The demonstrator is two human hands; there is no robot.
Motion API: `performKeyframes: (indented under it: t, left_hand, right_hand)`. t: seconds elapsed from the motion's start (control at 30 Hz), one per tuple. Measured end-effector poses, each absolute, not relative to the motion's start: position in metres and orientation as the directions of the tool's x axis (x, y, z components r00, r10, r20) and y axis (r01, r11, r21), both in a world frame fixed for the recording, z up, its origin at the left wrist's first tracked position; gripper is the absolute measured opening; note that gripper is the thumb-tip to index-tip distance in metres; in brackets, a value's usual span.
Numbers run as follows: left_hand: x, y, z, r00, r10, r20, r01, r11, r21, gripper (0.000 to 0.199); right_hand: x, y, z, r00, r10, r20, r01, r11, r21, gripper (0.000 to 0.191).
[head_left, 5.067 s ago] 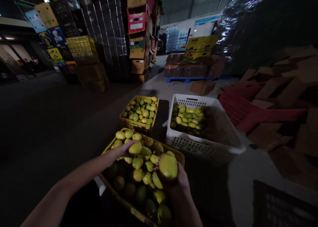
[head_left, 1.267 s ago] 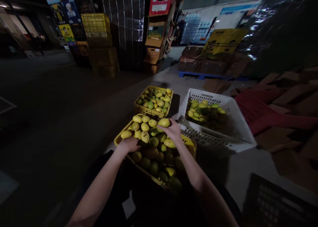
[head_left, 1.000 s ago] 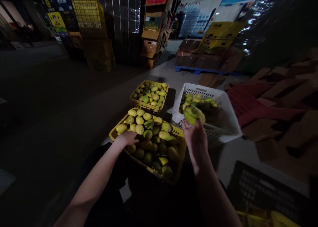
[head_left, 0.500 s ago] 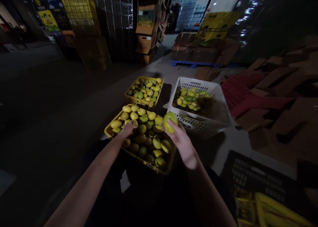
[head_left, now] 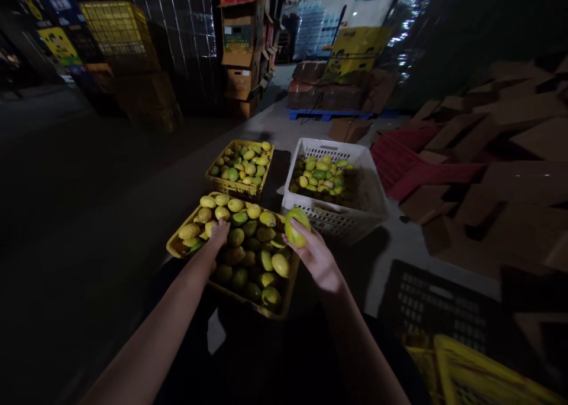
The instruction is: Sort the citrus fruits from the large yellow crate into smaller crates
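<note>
My right hand is closed around a yellow-green lemon, raised over the right edge of the near yellow crate. That crate is filled with lemons, some yellow and some greenish. My left hand reaches down among the lemons on the crate's left side, touching them. Its fingertips are partly hidden and dim, so their grip is unclear. Just behind is a smaller yellow crate of lemons. To the right of it stands a white crate with lemons gathered toward its far left part.
Flattened cardboard and a red plastic piece lie on the right. A black crate and a yellow crate sit at lower right. Stacked boxes and a blue pallet stand behind.
The view has turned slightly right, so the crates appear farther left. My right hand still holds the lemon, now turned a little. My left hand stays among the lemons.
</note>
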State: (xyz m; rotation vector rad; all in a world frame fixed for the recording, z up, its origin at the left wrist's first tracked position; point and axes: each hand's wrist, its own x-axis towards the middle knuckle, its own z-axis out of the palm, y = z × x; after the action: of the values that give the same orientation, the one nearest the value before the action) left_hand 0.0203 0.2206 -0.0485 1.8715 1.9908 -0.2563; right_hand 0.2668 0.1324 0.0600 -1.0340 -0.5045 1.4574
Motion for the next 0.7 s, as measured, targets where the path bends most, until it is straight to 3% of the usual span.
performKeyframes:
  t: [0.2,0.37,0.47,0.6,0.7]
  left_hand:
    - [0.022,0.216,-0.039,-0.104,0.914,-0.392,0.926,0.233,0.297,0.069]
    - [0.007,0.214,-0.018,-0.154,0.902,-0.403,0.725,0.38,0.575,0.058]
    - [0.0,0.21,0.007,-0.15,0.903,-0.404,0.504,0.421,0.754,0.046]
    - [-0.004,0.195,0.046,-0.101,0.917,-0.385,0.14,0.397,0.907,0.07]
    - [-0.006,0.177,0.068,-0.003,0.913,-0.409,-0.361,0.38,0.851,0.083]
  right_hand:
    - [0.262,0.128,0.075,0.084,0.961,-0.264,-0.573,-0.17,-0.802,0.023]
    - [0.255,0.117,0.073,0.029,0.999,0.037,-0.528,0.047,-0.848,0.039]
    - [0.247,0.138,0.067,0.033,0.992,-0.125,-0.537,-0.088,-0.839,0.034]
    - [0.223,0.176,0.066,-0.009,0.926,-0.376,-0.534,-0.323,-0.781,0.028]
    - [0.2,0.18,0.067,-0.046,0.918,-0.395,-0.578,-0.347,-0.738,0.032]
